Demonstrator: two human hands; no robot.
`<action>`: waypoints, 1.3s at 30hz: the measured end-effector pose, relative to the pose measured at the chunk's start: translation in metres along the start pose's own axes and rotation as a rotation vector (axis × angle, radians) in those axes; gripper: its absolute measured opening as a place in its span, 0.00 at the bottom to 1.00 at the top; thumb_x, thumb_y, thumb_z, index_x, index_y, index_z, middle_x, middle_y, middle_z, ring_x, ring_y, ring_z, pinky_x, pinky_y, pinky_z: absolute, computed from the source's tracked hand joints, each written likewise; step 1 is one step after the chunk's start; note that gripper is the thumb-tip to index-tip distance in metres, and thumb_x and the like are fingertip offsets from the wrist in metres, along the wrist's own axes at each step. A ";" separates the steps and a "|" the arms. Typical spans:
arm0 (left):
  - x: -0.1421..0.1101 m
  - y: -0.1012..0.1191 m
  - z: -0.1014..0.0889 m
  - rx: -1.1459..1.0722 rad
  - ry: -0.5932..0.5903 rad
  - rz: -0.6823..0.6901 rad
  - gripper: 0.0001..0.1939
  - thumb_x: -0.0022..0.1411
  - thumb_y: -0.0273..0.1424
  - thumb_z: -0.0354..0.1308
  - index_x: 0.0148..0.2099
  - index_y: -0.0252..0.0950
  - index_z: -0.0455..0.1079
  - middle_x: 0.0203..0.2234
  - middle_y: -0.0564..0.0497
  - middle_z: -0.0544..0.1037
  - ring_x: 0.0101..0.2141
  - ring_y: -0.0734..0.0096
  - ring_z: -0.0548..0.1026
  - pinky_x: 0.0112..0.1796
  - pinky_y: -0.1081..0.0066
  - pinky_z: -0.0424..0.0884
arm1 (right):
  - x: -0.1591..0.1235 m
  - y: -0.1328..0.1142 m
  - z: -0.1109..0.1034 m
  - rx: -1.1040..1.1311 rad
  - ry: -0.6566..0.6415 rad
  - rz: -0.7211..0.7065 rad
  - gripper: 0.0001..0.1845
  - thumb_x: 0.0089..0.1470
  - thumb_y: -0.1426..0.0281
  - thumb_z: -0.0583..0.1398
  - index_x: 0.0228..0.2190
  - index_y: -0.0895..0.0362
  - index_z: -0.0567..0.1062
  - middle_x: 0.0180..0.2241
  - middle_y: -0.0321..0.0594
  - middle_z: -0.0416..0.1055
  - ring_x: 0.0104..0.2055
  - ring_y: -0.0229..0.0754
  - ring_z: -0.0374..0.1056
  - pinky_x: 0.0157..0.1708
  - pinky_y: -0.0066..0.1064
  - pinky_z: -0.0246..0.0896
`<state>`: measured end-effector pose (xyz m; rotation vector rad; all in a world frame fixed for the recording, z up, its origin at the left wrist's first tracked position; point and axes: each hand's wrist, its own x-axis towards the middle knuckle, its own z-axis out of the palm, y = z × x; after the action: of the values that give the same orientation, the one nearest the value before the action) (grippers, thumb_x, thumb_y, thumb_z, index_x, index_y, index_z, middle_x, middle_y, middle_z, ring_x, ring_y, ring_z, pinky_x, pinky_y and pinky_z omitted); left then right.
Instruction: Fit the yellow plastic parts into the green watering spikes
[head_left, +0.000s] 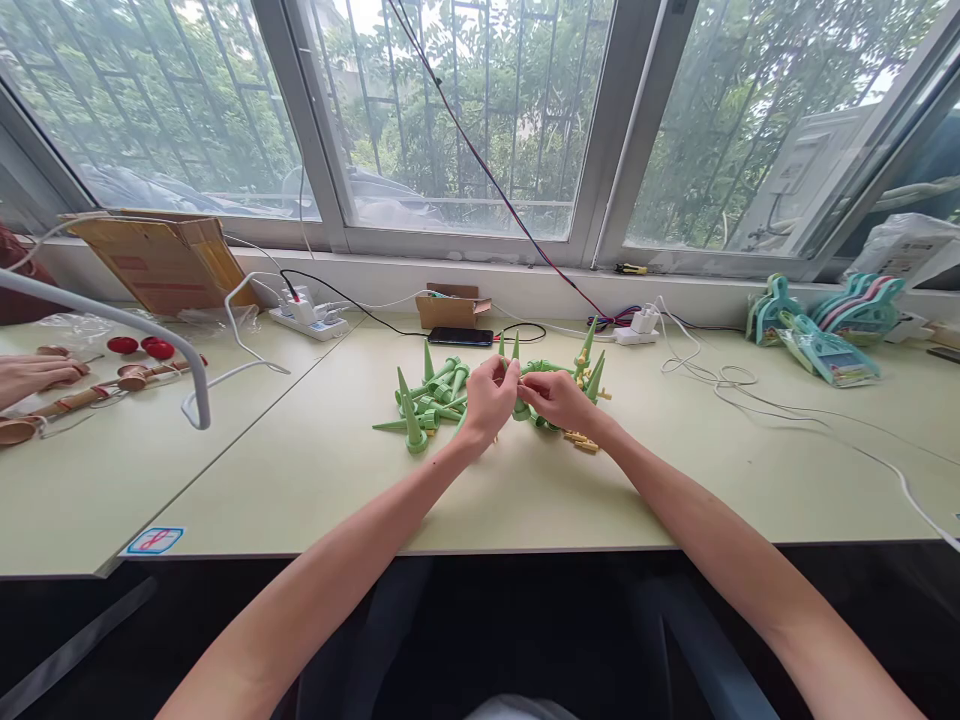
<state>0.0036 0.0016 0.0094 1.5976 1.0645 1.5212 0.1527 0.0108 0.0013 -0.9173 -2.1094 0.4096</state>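
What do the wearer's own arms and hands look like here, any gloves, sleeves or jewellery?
Both the left hand and the right hand are ungloved. The forearms are bare, with no sleeves, watch or bracelet in view. The fingers are too small to tell whether there are rings.

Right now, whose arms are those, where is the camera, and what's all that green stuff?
There's no robot here! The arms belong to a person wearing the camera on their head, looking down. There is just one picture. The left hand and right hand meet at a green spike, but fingers hide exactly how it's held. Around them on the table lie more green spikes and small yellow pieces. Behind is a phone. Another person's hand is at the far left.
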 end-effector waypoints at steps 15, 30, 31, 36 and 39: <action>0.000 -0.001 0.000 0.013 -0.002 0.005 0.16 0.63 0.40 0.55 0.26 0.37 0.61 0.19 0.56 0.65 0.19 0.79 0.61 0.21 0.74 0.58 | 0.000 0.000 0.000 -0.006 -0.013 -0.002 0.23 0.62 0.59 0.52 0.19 0.55 0.55 0.18 0.30 0.48 0.22 0.33 0.43 0.23 0.29 0.41; 0.000 -0.002 0.000 0.035 0.004 0.019 0.16 0.62 0.40 0.55 0.26 0.37 0.61 0.18 0.56 0.65 0.20 0.78 0.61 0.23 0.73 0.58 | -0.001 0.001 0.000 0.008 -0.023 -0.010 0.22 0.61 0.61 0.54 0.19 0.55 0.56 0.19 0.30 0.49 0.23 0.33 0.43 0.24 0.29 0.42; 0.000 -0.002 0.000 0.034 0.003 0.018 0.16 0.62 0.40 0.55 0.26 0.37 0.61 0.18 0.56 0.65 0.20 0.78 0.61 0.23 0.73 0.58 | -0.001 0.001 0.000 0.010 -0.023 -0.011 0.22 0.61 0.61 0.54 0.19 0.55 0.56 0.19 0.30 0.49 0.23 0.33 0.43 0.24 0.29 0.42; 0.000 -0.001 0.000 0.032 -0.005 0.008 0.16 0.62 0.40 0.55 0.26 0.37 0.61 0.18 0.56 0.65 0.19 0.77 0.61 0.23 0.73 0.57 | -0.001 0.002 0.000 0.006 -0.031 -0.015 0.21 0.61 0.61 0.53 0.20 0.55 0.57 0.19 0.30 0.50 0.23 0.33 0.43 0.24 0.29 0.42; 0.000 -0.001 0.000 0.041 -0.003 0.009 0.16 0.62 0.40 0.55 0.26 0.37 0.61 0.18 0.56 0.64 0.19 0.78 0.61 0.22 0.73 0.57 | -0.001 0.002 -0.001 0.003 -0.031 -0.018 0.21 0.61 0.61 0.53 0.20 0.55 0.57 0.19 0.30 0.50 0.23 0.34 0.43 0.24 0.29 0.42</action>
<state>0.0037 0.0015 0.0086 1.6345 1.0947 1.5117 0.1548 0.0111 0.0002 -0.8956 -2.1428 0.4197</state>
